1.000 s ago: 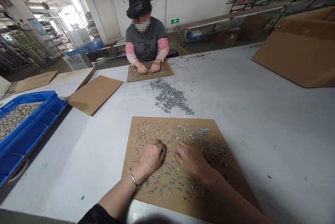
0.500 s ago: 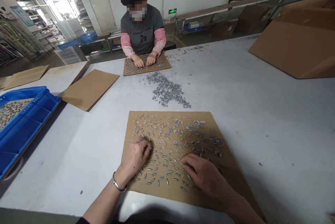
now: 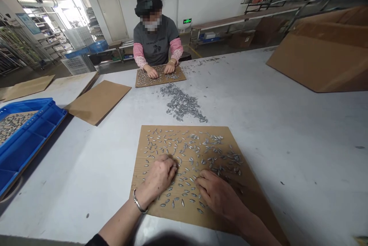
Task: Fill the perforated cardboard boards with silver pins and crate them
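A flat cardboard sheet (image 3: 184,216) lies in front of me, strewn with small silvery spindle-shaped pieces (image 3: 183,202), spaced apart at the near left and bunched toward the right. My left hand (image 3: 161,175), with a metal bangle on its wrist, rests over the sheet's left-middle part, fingers curled down; whatever its fingertips hold is hidden. My right hand (image 3: 214,192) is low over the right-middle part, fingers bent together at the pieces, with anything between them too small to make out. Beyond the sheet lies a heap of the same pieces (image 3: 182,102).
Across the white table (image 3: 247,112), a person (image 3: 156,43) works with both hands on another piece-covered cardboard (image 3: 159,81). At the left are a blue crate (image 3: 34,135) and a bare cardboard piece (image 3: 100,100). A large cardboard box (image 3: 322,58) stands at the right.
My left hand has moved right and slightly inward over the sheet. My right hand has shifted only a little. The view has tilted slightly, and the other person's hands are slightly farther apart.
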A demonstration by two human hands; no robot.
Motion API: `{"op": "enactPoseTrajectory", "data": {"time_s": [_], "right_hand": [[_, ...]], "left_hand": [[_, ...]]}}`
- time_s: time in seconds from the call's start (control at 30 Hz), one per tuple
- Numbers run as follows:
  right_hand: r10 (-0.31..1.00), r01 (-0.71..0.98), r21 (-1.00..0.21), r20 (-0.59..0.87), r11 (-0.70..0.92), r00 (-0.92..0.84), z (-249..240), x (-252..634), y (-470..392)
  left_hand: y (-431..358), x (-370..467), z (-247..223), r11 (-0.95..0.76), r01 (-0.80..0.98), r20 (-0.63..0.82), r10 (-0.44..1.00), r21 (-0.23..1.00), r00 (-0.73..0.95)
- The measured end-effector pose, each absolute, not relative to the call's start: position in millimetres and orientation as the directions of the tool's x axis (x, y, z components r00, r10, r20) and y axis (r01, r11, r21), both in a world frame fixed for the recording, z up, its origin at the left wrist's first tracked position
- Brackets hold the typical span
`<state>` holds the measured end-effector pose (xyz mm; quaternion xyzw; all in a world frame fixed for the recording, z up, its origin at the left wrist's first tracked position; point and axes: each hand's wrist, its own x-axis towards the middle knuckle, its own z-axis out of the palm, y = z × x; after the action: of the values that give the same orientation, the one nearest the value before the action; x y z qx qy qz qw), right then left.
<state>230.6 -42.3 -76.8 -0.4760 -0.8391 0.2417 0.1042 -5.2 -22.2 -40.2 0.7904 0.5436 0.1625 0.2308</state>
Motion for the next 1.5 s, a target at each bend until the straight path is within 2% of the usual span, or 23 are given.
{"op": "enactPoseTrajectory", "data": {"time_s": [0.13, 0.27, 0.37, 0.5, 0.6, 0.7, 0.87, 0.93, 1.03, 1.13, 1.23, 1.37, 1.5], "right_hand": [[0.895, 0.772, -0.527, -0.048, 0.355, -0.444, -73.4, 239.2, -23.4], [0.956, 0.891, -0.380, -0.053, 0.246, -0.287, -76.3, 235.9, 2.7], [0.950, 0.927, -0.279, -0.114, 0.248, -0.289, -76.6, 227.9, 15.1], [0.931, 0.949, -0.203, -0.228, 0.241, -0.285, -69.0, 226.1, 18.8], [0.917, 0.947, -0.195, -0.260, 0.257, -0.303, -65.1, 230.5, 17.0], [0.921, 0.940, -0.210, -0.229, 0.269, -0.315, -67.7, 233.8, 15.5], [0.944, 0.910, -0.328, -0.120, 0.254, -0.307, -69.5, 243.2, 9.4], [0.941, 0.889, -0.392, -0.135, 0.238, -0.312, -65.1, 249.8, 1.8], [0.901, 0.859, -0.441, -0.208, 0.261, -0.381, -58.1, 256.3, -13.9], [0.864, 0.843, -0.443, -0.245, 0.304, -0.440, -55.0, 253.9, -26.1], [0.848, 0.843, -0.424, -0.257, 0.331, -0.462, -55.0, 246.9, -28.0], [0.848, 0.871, -0.390, -0.311, 0.298, -0.429, -55.2, 242.0, -21.9], [0.871, 0.864, -0.408, -0.257, 0.296, -0.419, -56.2, 240.9, -22.1]], "left_hand": [[-9.2, 7.5, -38.4, -0.331, 0.807, -0.024, 0.920, 0.489, 0.391], [6.2, 29.4, -43.4, -0.376, 0.821, -0.051, 0.897, 0.429, 0.438], [14.4, 45.9, -50.4, -0.387, 0.844, -0.095, 0.888, 0.371, 0.449], [18.2, 58.3, -61.3, -0.403, 0.858, -0.127, 0.879, 0.319, 0.460], [18.6, 62.8, -64.5, -0.405, 0.872, -0.135, 0.882, 0.273, 0.452], [19.5, 68.4, -62.0, -0.409, 0.888, -0.180, 0.877, 0.210, 0.446], [22.2, 75.0, -58.1, -0.426, 0.886, -0.199, 0.867, 0.181, 0.458], [22.3, 70.3, -55.5, -0.421, 0.880, -0.180, 0.869, 0.220, 0.461], [19.6, 53.6, -46.4, -0.359, 0.845, -0.082, 0.903, 0.398, 0.422], [12.0, 32.7, -34.4, -0.279, 0.772, 0.003, 0.941, 0.570, 0.338], [0.1, 15.9, -25.7, -0.185, 0.694, -0.005, 0.965, 0.696, 0.262], [-16.3, -0.2, -22.2, -0.124, 0.629, -0.014, 0.978, 0.767, 0.209], [-29.8, -19.7, -26.7, -0.052, 0.602, -0.061, 0.984, 0.797, 0.165]]}}
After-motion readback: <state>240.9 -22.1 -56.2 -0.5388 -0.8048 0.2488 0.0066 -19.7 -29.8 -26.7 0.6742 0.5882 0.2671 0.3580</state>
